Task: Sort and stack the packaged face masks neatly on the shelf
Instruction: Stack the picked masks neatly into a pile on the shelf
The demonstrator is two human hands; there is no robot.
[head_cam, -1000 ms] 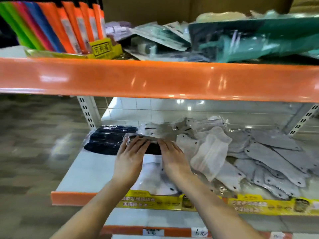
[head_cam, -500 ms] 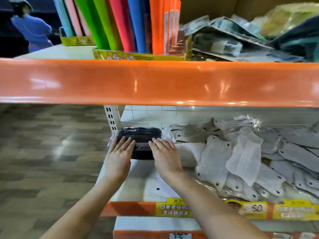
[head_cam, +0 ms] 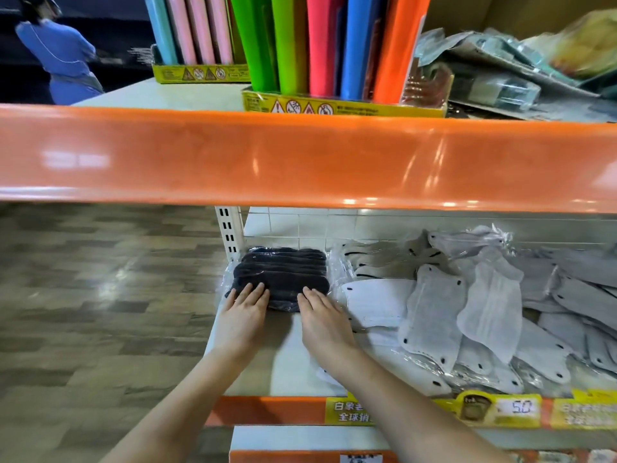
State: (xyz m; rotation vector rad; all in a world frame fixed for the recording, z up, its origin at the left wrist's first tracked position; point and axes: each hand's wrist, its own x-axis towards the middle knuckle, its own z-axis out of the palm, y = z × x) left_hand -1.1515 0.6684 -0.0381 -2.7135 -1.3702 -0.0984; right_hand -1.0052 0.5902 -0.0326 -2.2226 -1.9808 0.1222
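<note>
A stack of black packaged face masks (head_cam: 283, 272) lies at the far left of the white shelf (head_cam: 293, 365), close to the back grid. My left hand (head_cam: 245, 315) touches its front left edge with straight fingers. My right hand (head_cam: 322, 317) presses the front right edge the same way. To the right lies a loose heap of grey and white packaged masks (head_cam: 467, 305), overlapping and unaligned, reaching the shelf's front edge.
An orange shelf beam (head_cam: 300, 158) hangs low above the hands. On the upper shelf stand coloured rolls in a yellow box (head_cam: 334, 45) and a pile of teal packets (head_cam: 517, 71). Yellow price labels (head_cam: 484, 409) line the front lip. A person in blue (head_cam: 60, 51) stands far left.
Both hands have slid the black mask stack leftward and back toward the shelf's rear corner. The view has shifted left with them.
</note>
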